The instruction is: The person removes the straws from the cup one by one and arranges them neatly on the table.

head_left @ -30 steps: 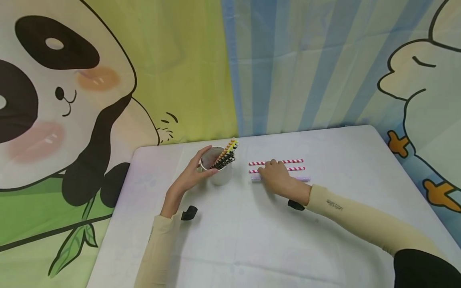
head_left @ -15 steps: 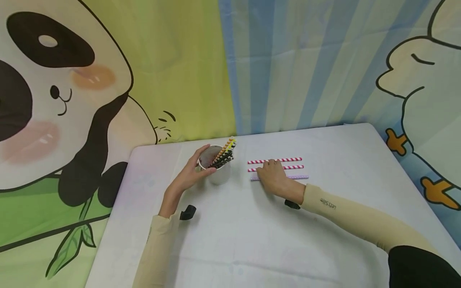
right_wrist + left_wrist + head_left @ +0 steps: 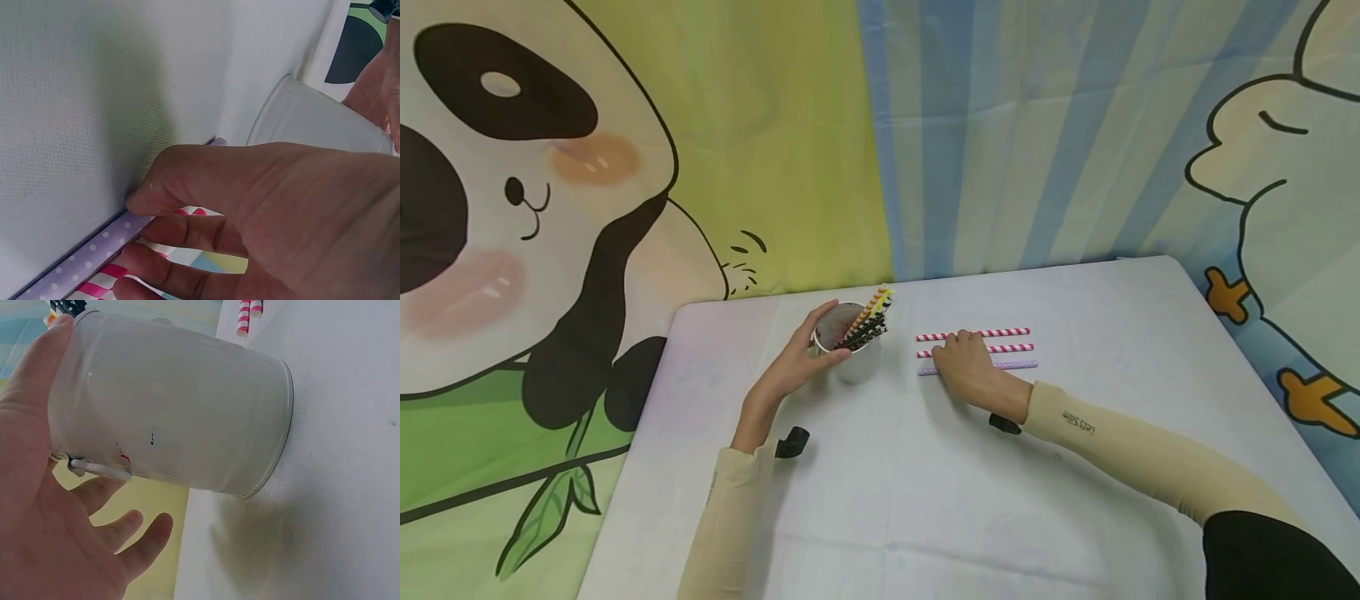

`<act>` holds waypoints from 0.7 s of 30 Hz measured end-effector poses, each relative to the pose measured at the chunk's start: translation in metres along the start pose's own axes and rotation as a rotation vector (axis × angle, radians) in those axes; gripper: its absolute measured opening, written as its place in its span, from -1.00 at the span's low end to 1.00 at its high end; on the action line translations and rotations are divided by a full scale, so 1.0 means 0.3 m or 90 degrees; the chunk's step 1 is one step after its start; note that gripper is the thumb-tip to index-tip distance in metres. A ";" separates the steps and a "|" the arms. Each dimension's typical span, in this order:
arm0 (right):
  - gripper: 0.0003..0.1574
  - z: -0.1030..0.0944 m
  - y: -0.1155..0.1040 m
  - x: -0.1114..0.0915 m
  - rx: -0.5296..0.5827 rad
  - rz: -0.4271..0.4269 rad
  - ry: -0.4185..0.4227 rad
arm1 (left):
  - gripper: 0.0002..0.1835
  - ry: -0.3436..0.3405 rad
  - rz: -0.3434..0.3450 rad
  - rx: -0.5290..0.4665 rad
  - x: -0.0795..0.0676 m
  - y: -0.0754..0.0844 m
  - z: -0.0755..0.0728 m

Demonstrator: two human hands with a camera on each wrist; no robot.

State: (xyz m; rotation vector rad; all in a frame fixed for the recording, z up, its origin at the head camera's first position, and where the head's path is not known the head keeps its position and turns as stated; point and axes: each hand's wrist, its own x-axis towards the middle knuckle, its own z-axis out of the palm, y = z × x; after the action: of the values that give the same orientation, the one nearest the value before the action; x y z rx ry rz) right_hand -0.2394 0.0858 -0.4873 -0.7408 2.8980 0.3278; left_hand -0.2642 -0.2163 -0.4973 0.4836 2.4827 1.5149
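Observation:
My left hand (image 3: 793, 358) grips a small white bucket (image 3: 859, 367) at its rim, thumb on the near side. The bucket, with a small handle fitting (image 3: 103, 469) by its rim, stands on the table. Several patterned paper straws (image 3: 868, 321), orange-striped, yellow and black-dotted, lean out of it to the right. To the right, my right hand (image 3: 966, 368) pinches a purple dotted paper straw (image 3: 87, 256) between thumb and index finger as it lies on the table. Its other fingers hang over two pink-and-white striped straws (image 3: 1017, 332), which lie parallel just beyond; the hand partly hides all three.
A white cloth covers the table (image 3: 887, 500). Behind it hangs a printed backdrop (image 3: 790, 150) with a panda on the left, its lower edge along the table's far edge. Black wrist-camera mounts (image 3: 792, 442) jut from under both wrists.
The purple straw has slid slightly to the left with my right hand, relative to the striped straws. My left hand and the bucket have stayed put; the head view shifted a little.

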 end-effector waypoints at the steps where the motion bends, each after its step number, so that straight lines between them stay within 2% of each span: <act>1: -0.72 -0.002 0.001 0.000 -0.003 0.000 -0.001 | -0.07 -0.001 0.001 0.000 0.000 0.001 0.000; 12: -0.62 -0.005 0.010 -0.002 -0.011 0.010 -0.009 | -0.07 -0.006 -0.006 -0.004 -0.001 0.010 -0.002; 21: -0.52 -0.004 0.016 -0.011 0.011 0.014 -0.017 | -0.09 -0.003 -0.008 0.005 -0.005 0.006 0.001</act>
State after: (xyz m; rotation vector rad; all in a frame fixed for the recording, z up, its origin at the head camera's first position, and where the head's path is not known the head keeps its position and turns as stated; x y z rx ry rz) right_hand -0.2391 0.0911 -0.4847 -0.6961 2.8827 0.3119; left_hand -0.2623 -0.2159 -0.4958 0.4706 2.4846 1.4987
